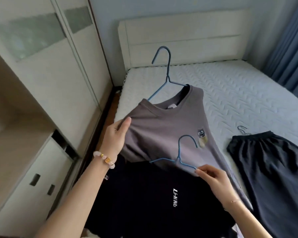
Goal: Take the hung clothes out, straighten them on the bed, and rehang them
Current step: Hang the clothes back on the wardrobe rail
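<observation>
Two grips: left hand (116,138) holds grey shirt (162,127), right hand (213,180) pinches black shirt's (153,194) hanger (179,156).

White quilted bed (239,86), grey T-shirt (162,131), black T-shirt (153,194), dark shorts (273,169) lying on it

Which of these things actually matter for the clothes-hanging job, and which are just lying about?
Part of the job: grey T-shirt, upper blue hanger, black Li-Ning T-shirt, lower blue hanger, black shorts, mattress.
Just there: headboard, blue curtain, bead bracelet.
</observation>
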{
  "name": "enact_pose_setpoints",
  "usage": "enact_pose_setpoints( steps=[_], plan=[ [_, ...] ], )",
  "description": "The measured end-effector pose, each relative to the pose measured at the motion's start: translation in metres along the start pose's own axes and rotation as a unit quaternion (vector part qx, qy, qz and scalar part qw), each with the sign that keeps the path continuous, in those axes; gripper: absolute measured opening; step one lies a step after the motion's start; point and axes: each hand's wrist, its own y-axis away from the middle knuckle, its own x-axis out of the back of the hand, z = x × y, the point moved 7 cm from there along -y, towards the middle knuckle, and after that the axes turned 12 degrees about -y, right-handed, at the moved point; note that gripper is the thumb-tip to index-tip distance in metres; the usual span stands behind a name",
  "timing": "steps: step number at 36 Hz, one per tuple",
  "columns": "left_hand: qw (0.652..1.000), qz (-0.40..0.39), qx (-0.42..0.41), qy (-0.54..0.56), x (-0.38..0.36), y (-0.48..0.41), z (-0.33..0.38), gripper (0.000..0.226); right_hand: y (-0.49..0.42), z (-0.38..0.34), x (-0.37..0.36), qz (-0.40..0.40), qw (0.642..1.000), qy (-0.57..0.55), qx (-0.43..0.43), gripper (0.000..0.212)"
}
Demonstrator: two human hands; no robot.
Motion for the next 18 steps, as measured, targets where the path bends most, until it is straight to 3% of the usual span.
enact_pose_setpoints(
  steps=[3, 5, 9, 18],
  plan=[
    [0.998, 0.058, -0.006, 0.016, 0.057, 0.021, -0.009, 0.025, 0.019, -0.018, -0.027, -0.022, 0.999, 0.011, 0.022, 0.024],
    [0.996, 0.085, -0.009, 0.014, 0.097, 0.043, -0.012, 0.045, 0.036, -0.029, -0.049, -0.038, 0.998, 0.019, 0.034, 0.026],
    [0.987, 0.156, 0.006, 0.032, 0.184, 0.096, -0.020, 0.028, 0.074, -0.048, -0.096, -0.075, 0.994, 0.043, 0.062, 0.028],
    [0.950, 0.312, 0.012, -0.008, 0.371, 0.205, -0.025, 0.027, 0.152, -0.071, -0.202, -0.157, 0.979, 0.095, 0.085, 0.014]
  ],
)
